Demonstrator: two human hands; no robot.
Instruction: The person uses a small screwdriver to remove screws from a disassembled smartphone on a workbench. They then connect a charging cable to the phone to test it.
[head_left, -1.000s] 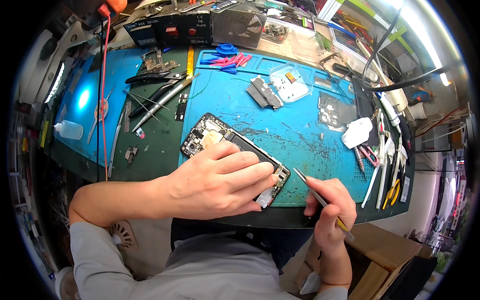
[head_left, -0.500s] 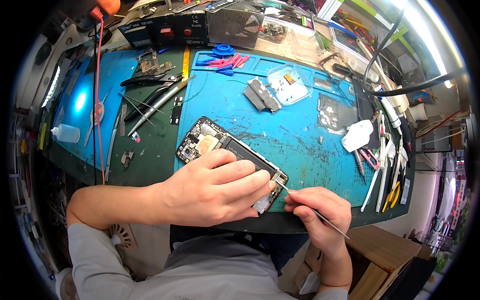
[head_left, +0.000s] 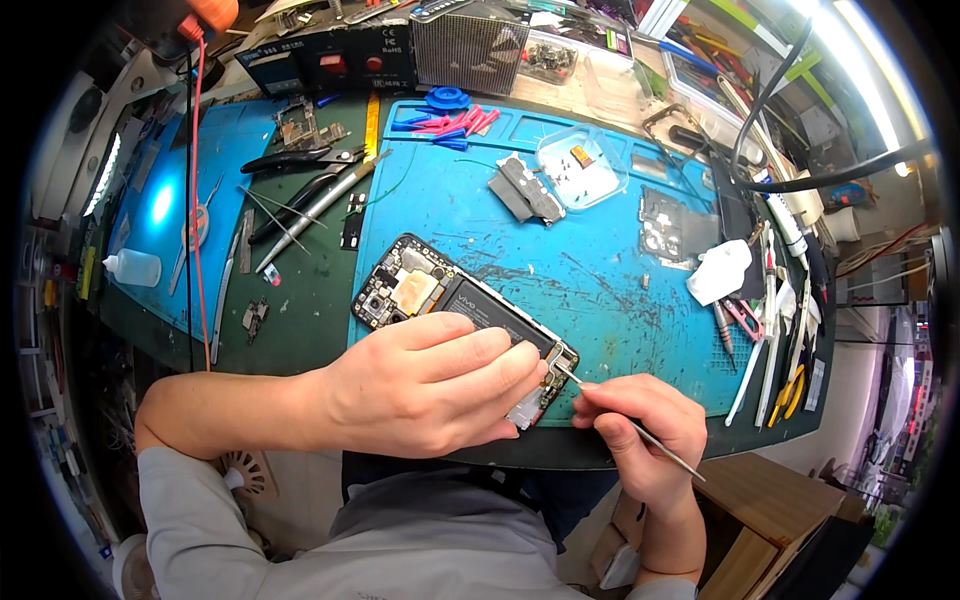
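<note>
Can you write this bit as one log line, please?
left hand: over opened phone | right hand: holds slim metal tool, tip at phone's right end | surface: blue mat

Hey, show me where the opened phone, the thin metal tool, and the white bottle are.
Phone (head_left: 480, 306): head view, on its black battery.
Metal tool (head_left: 670, 454): head view, on its shaft, toward the rear end.
Bottle (head_left: 138, 267): head view, on its body.
</note>
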